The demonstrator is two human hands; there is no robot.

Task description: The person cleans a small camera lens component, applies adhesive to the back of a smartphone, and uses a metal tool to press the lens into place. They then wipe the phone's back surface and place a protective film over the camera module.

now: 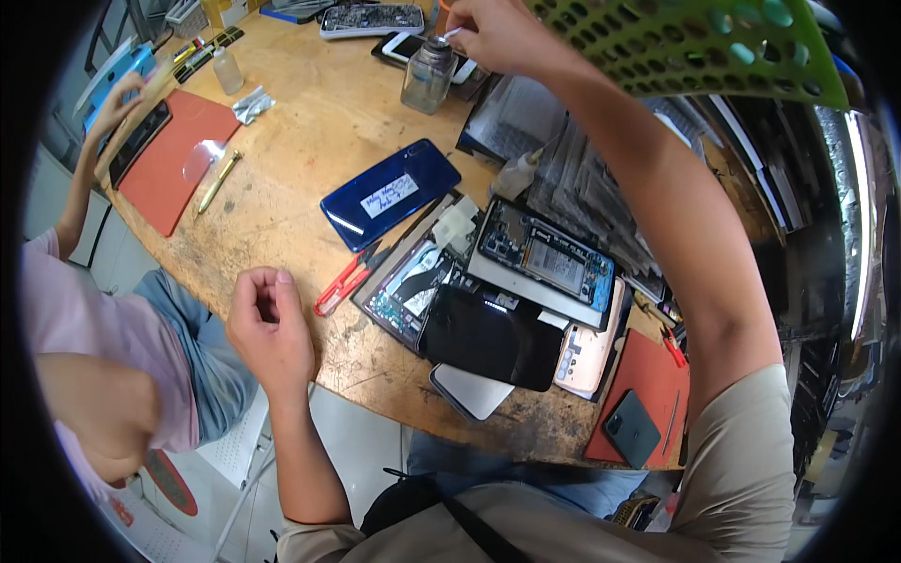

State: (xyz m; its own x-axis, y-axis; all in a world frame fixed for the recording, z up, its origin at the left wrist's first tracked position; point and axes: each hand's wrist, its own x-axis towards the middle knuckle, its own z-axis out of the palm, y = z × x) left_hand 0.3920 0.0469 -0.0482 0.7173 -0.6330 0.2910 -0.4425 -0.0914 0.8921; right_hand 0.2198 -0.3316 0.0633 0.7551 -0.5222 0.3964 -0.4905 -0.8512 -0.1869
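Note:
My right hand (pixel 493 38) reaches to the far side of the table. Its fingers pinch a small white piece (pixel 453 34), perhaps tissue or cotton, at the top of a clear glass bottle (pixel 429 80). My left hand (pixel 272 324) is curled into a loose fist by the table's near edge, and no object shows in it. Beside it lies a red-handled tool (pixel 342 286). A blue phone (pixel 390 194) with a white label lies between the hands. To its right are an opened phone (pixel 547 261) with bare circuitry, a black screen panel (pixel 494 330) and a larger opened device (pixel 405 291).
At left, another person's hand (pixel 120 105) is over an orange mat (pixel 183 155) holding a dark phone (pixel 141 141). A green perforated basket (pixel 694 47) overhangs the back right, above stacked clear sleeves (pixel 591 178). A dark green phone (pixel 632 427) lies on a second mat (pixel 648 361).

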